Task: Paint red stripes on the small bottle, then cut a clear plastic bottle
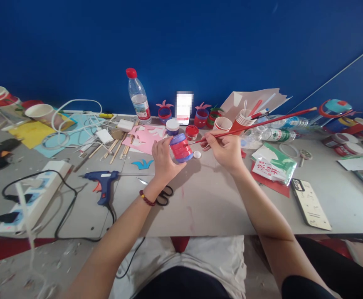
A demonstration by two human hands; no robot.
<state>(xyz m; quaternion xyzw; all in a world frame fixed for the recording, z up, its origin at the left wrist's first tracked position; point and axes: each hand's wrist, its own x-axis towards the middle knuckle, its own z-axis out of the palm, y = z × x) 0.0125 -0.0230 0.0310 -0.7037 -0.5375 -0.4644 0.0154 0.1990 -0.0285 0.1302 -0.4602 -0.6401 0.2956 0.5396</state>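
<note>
My left hand [164, 160] grips a small paper cup [181, 148], tipped on its side, with a red middle and purple-blue bands at both ends. In my right hand [223, 149] is a long red paintbrush [262, 124], its tip at the cup's red band. Just behind the cup stand an open red paint jar [191, 133] and a white-lidded jar [172, 126]. A small white cap [196, 154] lies beside the cup. Scissors [164, 196] with black handles rest partly behind my left wrist.
At left are a blue glue gun [102, 180], a power strip [40, 191] and tangled cables. A water bottle [138, 99], lit phone [184, 108] and several painted cups line the blue wall. Right of my arm lie a phone [311, 204] and plastic bottles [277, 135].
</note>
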